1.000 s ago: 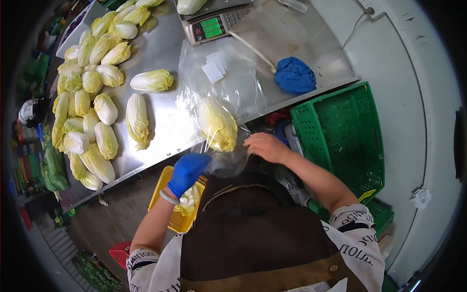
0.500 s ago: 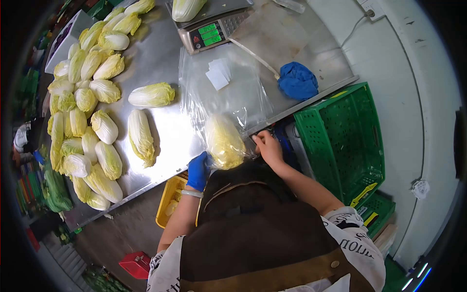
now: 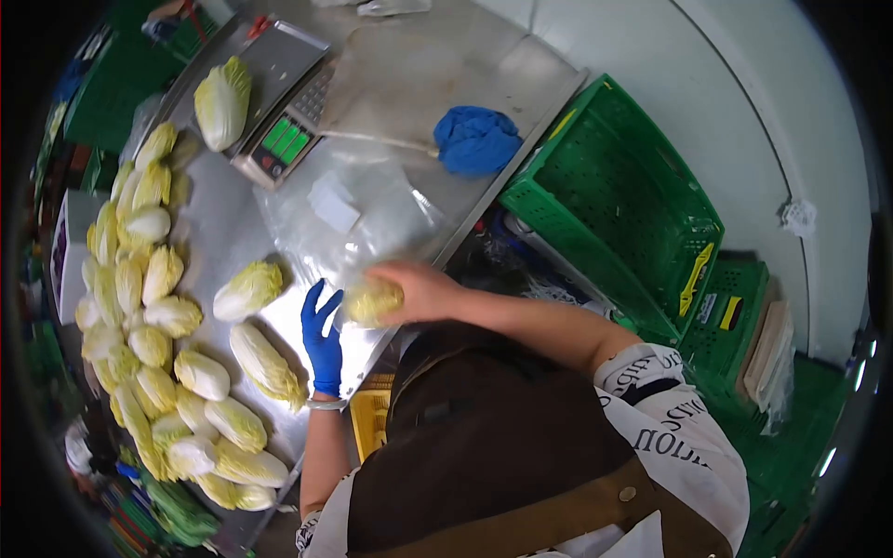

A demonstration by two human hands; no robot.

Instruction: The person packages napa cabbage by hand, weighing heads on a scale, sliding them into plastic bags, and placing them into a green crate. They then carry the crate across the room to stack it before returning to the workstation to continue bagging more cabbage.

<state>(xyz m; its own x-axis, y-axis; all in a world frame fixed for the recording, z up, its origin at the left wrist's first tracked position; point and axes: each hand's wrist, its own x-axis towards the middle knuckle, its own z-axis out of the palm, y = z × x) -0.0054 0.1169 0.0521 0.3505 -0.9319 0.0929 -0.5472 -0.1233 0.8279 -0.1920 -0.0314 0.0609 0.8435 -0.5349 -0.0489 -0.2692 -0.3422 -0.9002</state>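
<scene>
Right hand (image 3: 423, 290) grips cabbage (image 3: 372, 302); left hand (image 3: 322, 337) (gloved) open.

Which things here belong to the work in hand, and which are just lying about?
In hand: right hand gripping a cabbage; gloved left hand open beside it; clear bags next to it.
Lying about: cabbage pile, scale carrying another cabbage, blue cloth, green crate, yellow basket.
</scene>
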